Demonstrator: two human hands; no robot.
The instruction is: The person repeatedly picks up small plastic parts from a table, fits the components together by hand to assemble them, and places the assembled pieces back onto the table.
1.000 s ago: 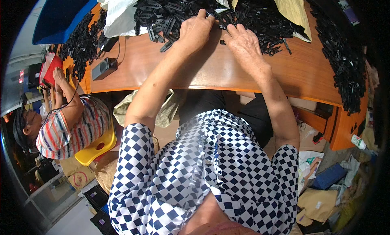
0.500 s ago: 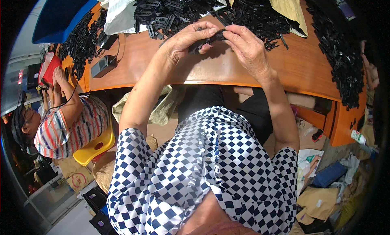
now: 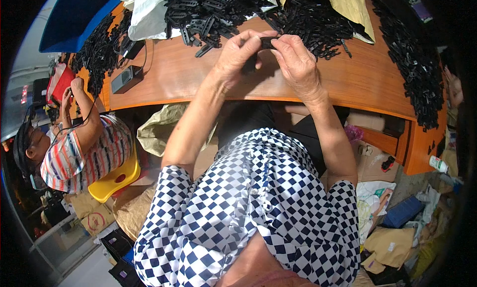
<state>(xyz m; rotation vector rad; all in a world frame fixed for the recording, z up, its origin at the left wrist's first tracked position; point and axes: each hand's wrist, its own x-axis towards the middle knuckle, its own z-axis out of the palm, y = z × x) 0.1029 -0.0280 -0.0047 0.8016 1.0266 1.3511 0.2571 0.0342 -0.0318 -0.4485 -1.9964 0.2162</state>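
Above the near part of the wooden table, both my hands are closed on a small black plastic part [image 3: 268,42]. My left hand [image 3: 237,58] grips its left end between thumb and fingers, with more black showing under the palm. The thumb and fingertips of my right hand [image 3: 297,66] pinch the right end. Fingers hide much of the part, so its full shape cannot be made out. Just beyond my hands lie a heap of long slotted black pieces [image 3: 206,16] and another heap of thin black pieces [image 3: 315,31].
On the table [image 3: 189,76] are a small black box [image 3: 126,79] with a cable, a white bag [image 3: 149,19] and a tan bag [image 3: 350,11]. More black pieces [image 3: 412,68] line the right side. At left, another person sits on a yellow stool [image 3: 117,178] near a blue bin [image 3: 74,21].
My hands have come slightly closer together and lower, and the black part between them is turned differently. The co-worker's arms at left have shifted.
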